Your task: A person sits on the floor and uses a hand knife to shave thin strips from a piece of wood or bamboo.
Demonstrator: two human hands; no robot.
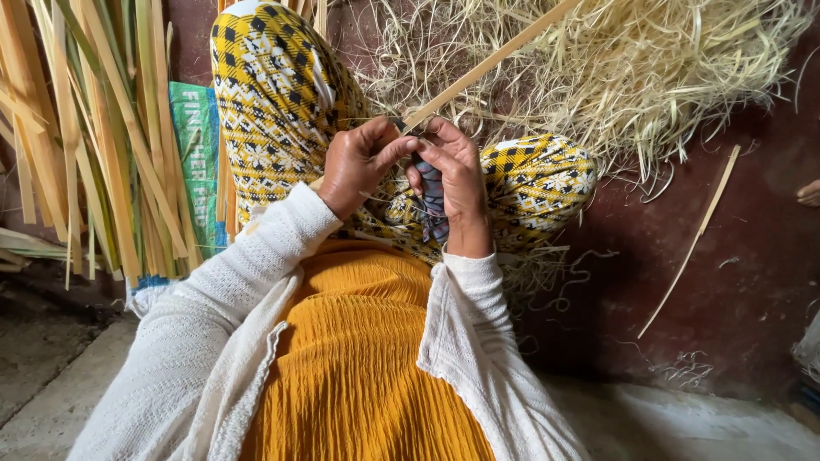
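Bamboo strip (491, 61): long, thin, pale; near end sits btwn the two hands over the lap, long axis running off toward approx 1 o'clock, past the top edge of view. Left hand (359, 164) pinches the near end, thumb + forefinger closed on it. Right hand (454, 175) is curled shut around a dark-handled tool (431, 195), prob. a knife; blade is hidden by fingers, can't tell where it meets the strip. Both hands touch at the strip's end, so neither is clearly nearer. At 12–2 o'clock, a heap of shavings (623, 68). At 9 o'clock, a bundle of split slats (111, 154). At 3 o'clock, a loose sliver (694, 239) on the dark red floor (743, 299).
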